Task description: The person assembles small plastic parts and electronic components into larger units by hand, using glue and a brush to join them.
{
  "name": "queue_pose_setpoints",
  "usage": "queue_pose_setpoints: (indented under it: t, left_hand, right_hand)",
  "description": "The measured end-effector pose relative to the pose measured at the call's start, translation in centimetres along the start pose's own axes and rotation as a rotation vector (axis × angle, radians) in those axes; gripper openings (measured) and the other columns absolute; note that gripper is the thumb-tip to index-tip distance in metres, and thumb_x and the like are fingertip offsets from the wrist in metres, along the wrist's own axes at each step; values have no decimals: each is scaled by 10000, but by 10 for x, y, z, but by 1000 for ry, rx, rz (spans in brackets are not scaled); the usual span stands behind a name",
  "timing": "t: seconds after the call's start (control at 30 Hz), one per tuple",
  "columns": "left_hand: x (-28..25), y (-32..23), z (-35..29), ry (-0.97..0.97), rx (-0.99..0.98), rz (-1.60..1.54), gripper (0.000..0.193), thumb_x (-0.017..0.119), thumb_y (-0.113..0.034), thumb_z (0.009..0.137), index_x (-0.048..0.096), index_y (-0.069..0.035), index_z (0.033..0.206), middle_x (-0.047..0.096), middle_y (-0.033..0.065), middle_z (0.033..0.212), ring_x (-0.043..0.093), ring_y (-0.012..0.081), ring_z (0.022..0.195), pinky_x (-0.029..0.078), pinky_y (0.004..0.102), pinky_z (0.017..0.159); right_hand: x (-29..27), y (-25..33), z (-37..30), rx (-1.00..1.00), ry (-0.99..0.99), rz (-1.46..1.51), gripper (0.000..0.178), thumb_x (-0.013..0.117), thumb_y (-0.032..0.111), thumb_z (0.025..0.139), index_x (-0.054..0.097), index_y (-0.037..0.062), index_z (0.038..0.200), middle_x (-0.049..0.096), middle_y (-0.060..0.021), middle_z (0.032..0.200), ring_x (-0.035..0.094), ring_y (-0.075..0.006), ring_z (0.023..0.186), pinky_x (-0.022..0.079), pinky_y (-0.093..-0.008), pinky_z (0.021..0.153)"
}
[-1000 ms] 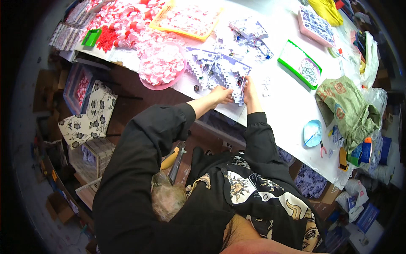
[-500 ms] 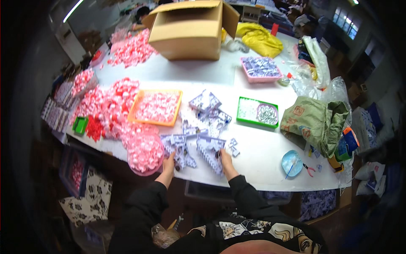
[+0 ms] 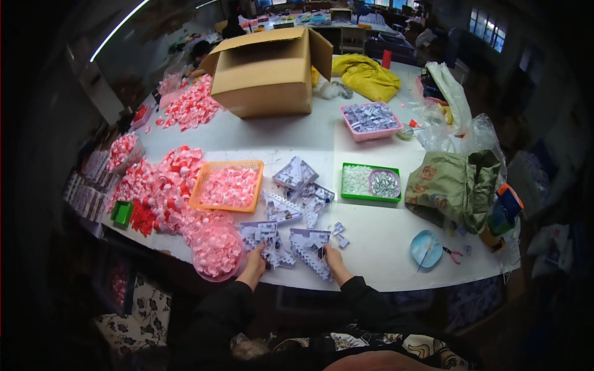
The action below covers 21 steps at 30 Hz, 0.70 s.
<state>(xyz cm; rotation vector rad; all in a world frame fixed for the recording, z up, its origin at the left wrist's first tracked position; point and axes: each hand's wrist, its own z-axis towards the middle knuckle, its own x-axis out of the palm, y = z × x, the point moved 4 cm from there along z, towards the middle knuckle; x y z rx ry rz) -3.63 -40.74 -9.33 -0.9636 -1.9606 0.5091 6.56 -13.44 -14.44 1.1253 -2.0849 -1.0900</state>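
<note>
My left hand (image 3: 253, 264) is closed on the lower right edge of a pale lilac plastic part (image 3: 260, 232) at the table's front edge. Fingers of my right hand (image 3: 335, 264) grip another lilac plastic part (image 3: 307, 248), which has a stepped, stair-like side. Both parts lie low over the white tabletop, close together; the fingertips are partly hidden. Just beyond them sits a loose cluster of similar lilac parts (image 3: 296, 174). A few small lilac pieces (image 3: 340, 233) rest to the right of my right hand.
Left: a pink bowl (image 3: 239, 267) of pink-white pieces, an orange basket (image 3: 259, 185), a red-pink heap (image 3: 154, 179). Right: a green tray (image 3: 371, 197), blue dish (image 3: 427, 248), pliers (image 3: 456, 255), green sack (image 3: 448, 185). Behind: a cardboard box (image 3: 263, 80), a pink basket (image 3: 370, 134).
The view has tilted up, so the table sits lower in the picture and more of the room shows. Both hands keep hold of the lilac parts, with little visible movement on the table.
</note>
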Motion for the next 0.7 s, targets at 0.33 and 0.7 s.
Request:
queue_pose_setpoints:
  t: [0.33, 0.7]
  left_hand:
    - [11, 7, -13, 19, 40, 97, 364, 632, -25, 860, 524, 55, 1198, 618, 128, 1134, 613, 251, 1018, 491, 371, 899]
    - [38, -31, -91, 157, 13, 212, 350, 651, -135, 872, 558, 2, 1181, 647, 64, 1065, 625, 197, 924, 495, 343, 809]
  right_hand:
    - [-8, 13, -17, -126, -22, -149, 551, 508, 494, 864, 687, -27, 860, 673, -157, 797, 622, -254, 763, 455, -392, 690]
    - [-26, 45, -67, 116, 191, 312, 399, 479, 375, 929, 637, 14, 988, 674, -106, 886, 646, -221, 866, 489, -332, 804]
